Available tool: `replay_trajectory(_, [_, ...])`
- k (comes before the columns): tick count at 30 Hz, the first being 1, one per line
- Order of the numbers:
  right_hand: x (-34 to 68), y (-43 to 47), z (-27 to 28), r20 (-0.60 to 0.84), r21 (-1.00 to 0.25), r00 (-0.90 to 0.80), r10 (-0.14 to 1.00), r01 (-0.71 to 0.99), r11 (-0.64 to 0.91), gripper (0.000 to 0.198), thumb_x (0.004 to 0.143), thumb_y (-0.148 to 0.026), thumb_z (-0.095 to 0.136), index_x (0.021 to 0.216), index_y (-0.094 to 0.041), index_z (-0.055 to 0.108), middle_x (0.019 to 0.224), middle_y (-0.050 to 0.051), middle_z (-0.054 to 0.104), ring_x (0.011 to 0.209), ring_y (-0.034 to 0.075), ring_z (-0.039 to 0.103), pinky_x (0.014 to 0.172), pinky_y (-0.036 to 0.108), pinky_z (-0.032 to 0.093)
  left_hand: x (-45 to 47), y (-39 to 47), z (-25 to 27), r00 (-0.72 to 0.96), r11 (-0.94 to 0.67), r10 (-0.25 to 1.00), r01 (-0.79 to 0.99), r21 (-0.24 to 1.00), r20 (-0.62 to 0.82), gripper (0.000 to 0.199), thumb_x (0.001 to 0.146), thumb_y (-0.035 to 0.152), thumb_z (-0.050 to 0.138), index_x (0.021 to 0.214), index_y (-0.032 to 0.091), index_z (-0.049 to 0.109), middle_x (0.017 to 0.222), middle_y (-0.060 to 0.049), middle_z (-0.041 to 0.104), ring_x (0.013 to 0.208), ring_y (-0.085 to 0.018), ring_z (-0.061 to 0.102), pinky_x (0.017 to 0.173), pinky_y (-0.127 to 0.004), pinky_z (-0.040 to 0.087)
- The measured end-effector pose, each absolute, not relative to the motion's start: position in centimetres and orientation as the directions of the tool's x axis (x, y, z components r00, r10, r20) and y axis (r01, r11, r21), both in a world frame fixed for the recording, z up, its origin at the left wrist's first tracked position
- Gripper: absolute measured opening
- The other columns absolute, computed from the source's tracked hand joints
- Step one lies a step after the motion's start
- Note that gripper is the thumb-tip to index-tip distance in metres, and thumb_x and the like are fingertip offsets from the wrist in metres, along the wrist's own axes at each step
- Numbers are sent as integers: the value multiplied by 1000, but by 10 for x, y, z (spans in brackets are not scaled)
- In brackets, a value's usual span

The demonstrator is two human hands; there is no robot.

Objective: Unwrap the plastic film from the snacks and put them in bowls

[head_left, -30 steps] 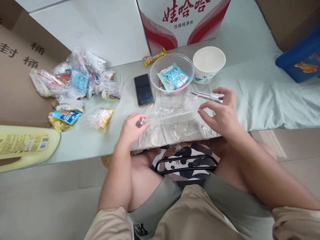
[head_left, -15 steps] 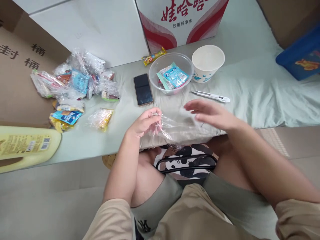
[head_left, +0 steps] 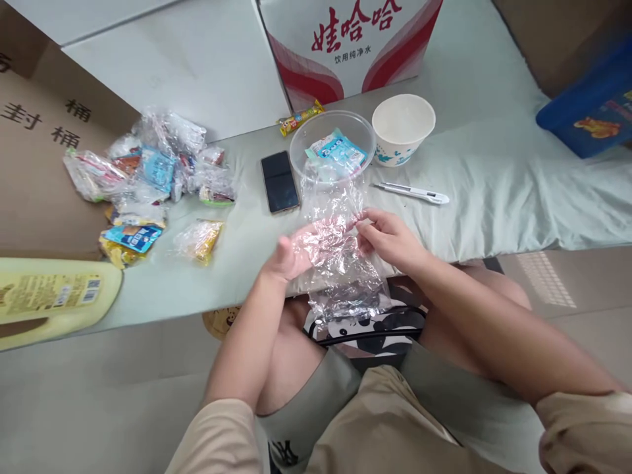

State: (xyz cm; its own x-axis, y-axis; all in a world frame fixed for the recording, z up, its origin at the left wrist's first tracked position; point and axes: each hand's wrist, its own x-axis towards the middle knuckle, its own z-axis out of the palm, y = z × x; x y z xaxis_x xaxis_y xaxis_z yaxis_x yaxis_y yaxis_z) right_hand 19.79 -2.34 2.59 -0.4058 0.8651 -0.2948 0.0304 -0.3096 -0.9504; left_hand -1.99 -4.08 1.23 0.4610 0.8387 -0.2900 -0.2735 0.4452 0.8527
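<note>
A crinkled clear plastic bag hangs stretched out over the bench's front edge. My left hand is open beneath it, thumb raised and fingers stretched flat behind the film. At the bag's right side, my right hand pinches the film between thumb and fingers. The bag's far end lies near a clear plastic bowl, which holds blue and green snack packets. Behind my right hand lies a white utility knife. A black phone rests left of the bowl.
A white paper tub stands right of the bowl, and a yellow snack stick lies behind. To the left is a heap of wrapped snacks, with one yellow packet apart. A yellow jug and boxes border the bench.
The bunched bag now hangs spread out. My left hand has opened beneath it from a closed grip, and my right hand has moved left and taken hold of its side.
</note>
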Motion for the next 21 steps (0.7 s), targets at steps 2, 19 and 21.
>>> replay_trajectory(2, [198,-23,25,-310,-948,-399,863,61,-312,19,94,-37,61,100,-20,58,59,-3,64,50,10,61,53,23,50,-16,-38,14,418,430,842,-143,891,-340,87,58,70,84,124,18,63,111,-16,76,105,-34,73,87,-43,56])
replay_trajectory(19, [223,-15,32,-84,-973,-653,753,-109,-202,35,87,-50,58,75,-18,68,89,7,66,84,19,63,81,37,54,-53,-31,25,423,238,882,-19,971,-208,40,65,55,73,57,16,68,78,-14,75,75,-27,71,68,-40,55])
replay_trajectory(21, [220,-12,27,-149,-984,-504,851,-8,-177,32,85,-50,65,94,-20,63,99,5,63,86,17,62,81,36,54,-46,-25,19,299,166,938,55,985,-175,32,71,47,71,65,16,68,84,-11,75,79,-23,70,71,-35,53])
